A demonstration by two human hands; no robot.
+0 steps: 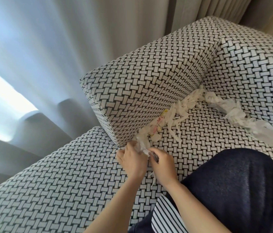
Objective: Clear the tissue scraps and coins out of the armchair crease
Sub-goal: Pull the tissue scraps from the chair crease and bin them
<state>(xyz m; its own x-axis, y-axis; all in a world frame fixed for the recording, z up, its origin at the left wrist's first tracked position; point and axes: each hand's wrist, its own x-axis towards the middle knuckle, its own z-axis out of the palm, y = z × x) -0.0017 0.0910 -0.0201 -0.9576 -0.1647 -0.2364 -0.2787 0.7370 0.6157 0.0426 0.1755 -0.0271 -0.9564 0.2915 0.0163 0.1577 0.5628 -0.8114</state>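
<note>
Just now both hands work at the near, front end of the crease [193, 93], where the armrest [149, 84] meets the seat [208, 132]. The left hand [130, 159] has its fingers curled round a white wad [142, 146] of tissue, right against the lower front corner of the armrest. The right hand [163, 167] sits just beside it, pinching the same wad from the other side, and a thin strand hangs below its palm.

What matters for the next reach is how the rest lies. The scraps [179, 110] run in one long line along the crease, up and to the right, away from the hands and towards the backrest [258, 64]. So the long axis of the mess points straight away from the person. A few pink and yellow bits show among the white, close to the hands. At the far corner the line turns, and a second strip of tissue [236, 113] lies along the foot of the backrest, well apart from both hands.

Probably the right hand is better placed to travel up the line, since it is on the seat side, while the left is hemmed in against the armrest. No coins can be made out; they may lie under the tissue.
</note>
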